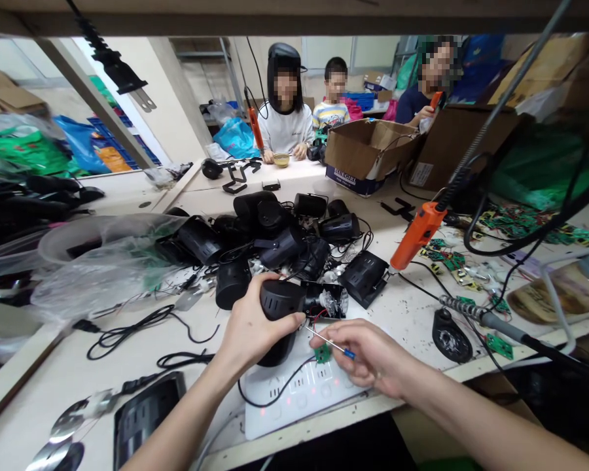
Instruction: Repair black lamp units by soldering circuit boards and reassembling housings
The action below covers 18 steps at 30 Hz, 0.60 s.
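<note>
My left hand [255,320] is wrapped round a black cylindrical lamp housing [282,297], its thumb across the side. Against the housing's right side is an opened black part with a clear, faceted lens piece [334,302] and thin red wires. In my right hand [368,353] is a slim screwdriver [331,343] with a blue end, its metal shaft pointing up-left to the housing. Just below the shaft hangs a small green circuit board [322,353]. Both hands are above a white power strip [275,418] with small red lights.
Black housings [279,245] with cables are heaped behind my hands. An orange electric screwdriver [417,235] hangs at right, near a soldering iron [500,324] and scattered green circuit boards [451,261]. Across the table are a cardboard box [368,150] and several people. A black plug [118,69] dangles upper left.
</note>
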Each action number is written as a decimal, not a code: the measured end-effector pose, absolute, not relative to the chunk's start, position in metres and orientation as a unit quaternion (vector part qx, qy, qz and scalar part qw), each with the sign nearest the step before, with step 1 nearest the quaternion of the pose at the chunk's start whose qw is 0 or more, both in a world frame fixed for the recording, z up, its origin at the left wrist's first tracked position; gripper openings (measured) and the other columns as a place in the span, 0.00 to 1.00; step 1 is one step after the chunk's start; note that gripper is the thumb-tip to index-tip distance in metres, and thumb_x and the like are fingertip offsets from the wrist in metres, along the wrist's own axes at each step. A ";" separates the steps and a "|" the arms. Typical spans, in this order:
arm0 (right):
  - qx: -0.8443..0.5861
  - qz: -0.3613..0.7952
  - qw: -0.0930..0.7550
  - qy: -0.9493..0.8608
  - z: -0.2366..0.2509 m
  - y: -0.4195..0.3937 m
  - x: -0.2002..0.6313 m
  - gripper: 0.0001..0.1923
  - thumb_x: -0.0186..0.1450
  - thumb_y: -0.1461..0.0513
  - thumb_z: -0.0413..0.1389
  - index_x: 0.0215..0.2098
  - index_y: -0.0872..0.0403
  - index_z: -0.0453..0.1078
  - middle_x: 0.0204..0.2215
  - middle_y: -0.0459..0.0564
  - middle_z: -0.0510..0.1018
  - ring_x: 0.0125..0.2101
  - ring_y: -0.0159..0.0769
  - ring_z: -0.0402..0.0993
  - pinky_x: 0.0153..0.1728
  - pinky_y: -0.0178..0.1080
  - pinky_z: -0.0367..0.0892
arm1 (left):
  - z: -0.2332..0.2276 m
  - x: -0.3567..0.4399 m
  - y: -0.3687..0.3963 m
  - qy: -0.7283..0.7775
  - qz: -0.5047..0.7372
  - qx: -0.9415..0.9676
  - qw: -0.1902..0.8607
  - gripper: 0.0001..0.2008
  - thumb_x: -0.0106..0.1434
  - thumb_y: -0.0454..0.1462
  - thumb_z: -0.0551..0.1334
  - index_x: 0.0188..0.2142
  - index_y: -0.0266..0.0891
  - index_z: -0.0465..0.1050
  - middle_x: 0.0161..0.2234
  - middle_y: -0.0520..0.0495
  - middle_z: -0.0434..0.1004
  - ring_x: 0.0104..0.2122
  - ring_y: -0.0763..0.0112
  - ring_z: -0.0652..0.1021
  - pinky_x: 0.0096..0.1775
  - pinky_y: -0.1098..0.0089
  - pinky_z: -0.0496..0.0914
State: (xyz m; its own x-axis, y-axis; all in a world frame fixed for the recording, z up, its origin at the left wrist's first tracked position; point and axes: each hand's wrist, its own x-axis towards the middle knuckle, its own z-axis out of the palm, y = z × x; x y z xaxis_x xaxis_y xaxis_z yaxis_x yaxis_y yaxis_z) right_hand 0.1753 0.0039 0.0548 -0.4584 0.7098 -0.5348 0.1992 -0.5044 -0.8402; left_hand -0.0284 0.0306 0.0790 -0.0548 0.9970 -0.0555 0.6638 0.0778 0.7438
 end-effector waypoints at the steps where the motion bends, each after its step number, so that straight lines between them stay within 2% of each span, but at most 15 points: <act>1: -0.469 0.775 0.156 -0.394 0.057 0.007 0.177 0.18 0.65 0.59 0.45 0.44 0.59 0.73 0.13 0.36 0.56 0.11 0.24 0.40 0.13 0.29 0.41 | 0.079 -0.028 0.031 0.669 0.274 0.624 0.298 0.35 0.44 0.50 0.68 0.50 0.43 0.65 0.36 0.48 0.76 0.35 0.58 0.76 0.39 0.63 0.69; 3: -0.446 0.807 0.143 -0.360 0.060 0.012 0.180 0.16 0.63 0.60 0.48 0.43 0.59 0.73 0.12 0.35 0.54 0.11 0.24 0.37 0.13 0.29 0.38 | 0.079 -0.026 0.031 0.666 0.268 0.631 0.294 0.34 0.43 0.49 0.68 0.50 0.43 0.65 0.37 0.48 0.76 0.36 0.58 0.76 0.40 0.63 0.68; 5: -0.461 0.742 0.167 -0.458 0.060 0.013 0.182 0.15 0.65 0.59 0.49 0.40 0.59 0.74 0.11 0.36 0.56 0.11 0.24 0.41 0.13 0.29 0.41 | 0.078 -0.025 0.031 0.666 0.269 0.631 0.295 0.34 0.44 0.49 0.68 0.50 0.43 0.65 0.37 0.48 0.76 0.36 0.59 0.76 0.39 0.63 0.68; 7: -0.470 0.565 0.205 -0.647 0.059 0.010 0.183 0.14 0.66 0.61 0.49 0.37 0.58 0.75 0.14 0.40 0.64 0.14 0.26 0.53 0.16 0.30 0.49 | 0.077 -0.026 0.033 0.673 0.269 0.623 0.294 0.33 0.44 0.50 0.67 0.50 0.43 0.65 0.36 0.49 0.76 0.35 0.59 0.76 0.38 0.64 0.68; 9: -0.427 0.294 0.223 -0.825 0.057 0.006 0.182 0.14 0.66 0.67 0.47 0.38 0.60 0.76 0.20 0.48 0.73 0.20 0.32 0.64 0.21 0.33 0.57 | 0.076 -0.027 0.034 0.681 0.266 0.617 0.292 0.33 0.45 0.50 0.68 0.49 0.44 0.66 0.35 0.49 0.75 0.34 0.59 0.76 0.38 0.64 0.68; 11: -0.355 0.066 0.218 -0.907 0.055 0.001 0.180 0.17 0.64 0.71 0.46 0.43 0.63 0.75 0.25 0.54 0.77 0.24 0.37 0.70 0.24 0.36 0.59 | 0.077 -0.029 0.036 0.685 0.262 0.615 0.289 0.33 0.44 0.50 0.68 0.49 0.44 0.66 0.35 0.49 0.75 0.35 0.59 0.75 0.39 0.63 0.68; 12: -0.338 0.012 0.222 -0.915 0.055 0.000 0.179 0.18 0.64 0.72 0.45 0.45 0.64 0.74 0.25 0.55 0.77 0.24 0.38 0.70 0.24 0.37 0.59 | 0.078 -0.030 0.037 0.684 0.265 0.615 0.290 0.32 0.44 0.50 0.68 0.48 0.43 0.66 0.35 0.49 0.75 0.35 0.58 0.75 0.40 0.63 0.68; 13: -0.344 0.007 0.238 -0.908 0.054 -0.001 0.177 0.18 0.65 0.71 0.45 0.44 0.64 0.75 0.25 0.55 0.77 0.24 0.38 0.71 0.24 0.37 0.59 | 0.080 -0.030 0.037 0.682 0.271 0.614 0.290 0.32 0.44 0.51 0.68 0.48 0.43 0.66 0.36 0.49 0.75 0.36 0.58 0.75 0.40 0.63 0.68; 14: -0.374 0.049 0.260 -0.889 0.055 -0.002 0.175 0.16 0.65 0.69 0.46 0.41 0.61 0.75 0.24 0.53 0.77 0.24 0.37 0.70 0.25 0.37 0.60 | 0.081 -0.031 0.037 0.681 0.279 0.612 0.291 0.32 0.44 0.51 0.68 0.48 0.43 0.66 0.36 0.49 0.75 0.37 0.58 0.75 0.41 0.63 0.68; 16: -0.471 0.255 0.289 -0.793 0.057 0.000 0.172 0.13 0.64 0.65 0.47 0.31 0.57 0.74 0.21 0.48 0.74 0.22 0.33 0.68 0.24 0.34 0.59 | 0.083 -0.032 0.036 0.677 0.290 0.608 0.296 0.33 0.44 0.51 0.67 0.48 0.43 0.66 0.37 0.48 0.75 0.37 0.58 0.75 0.41 0.63 0.68; 18: -0.525 0.511 0.248 -0.634 0.060 0.004 0.170 0.12 0.63 0.62 0.48 0.24 0.54 0.67 0.17 0.43 0.67 0.17 0.29 0.62 0.20 0.32 0.57 | 0.084 -0.031 0.036 0.674 0.289 0.610 0.300 0.33 0.44 0.51 0.67 0.49 0.43 0.66 0.38 0.48 0.76 0.38 0.58 0.76 0.41 0.63 0.68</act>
State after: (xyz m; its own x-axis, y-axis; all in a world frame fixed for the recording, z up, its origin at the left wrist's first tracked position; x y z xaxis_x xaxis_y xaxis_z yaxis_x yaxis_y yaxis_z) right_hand 0.1698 0.0038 0.0599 -0.3262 0.9188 -0.2222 0.4120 -0.0734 -0.9082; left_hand -0.0313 0.0356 0.0844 -0.0752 0.9959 -0.0501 0.6490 0.0870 0.7558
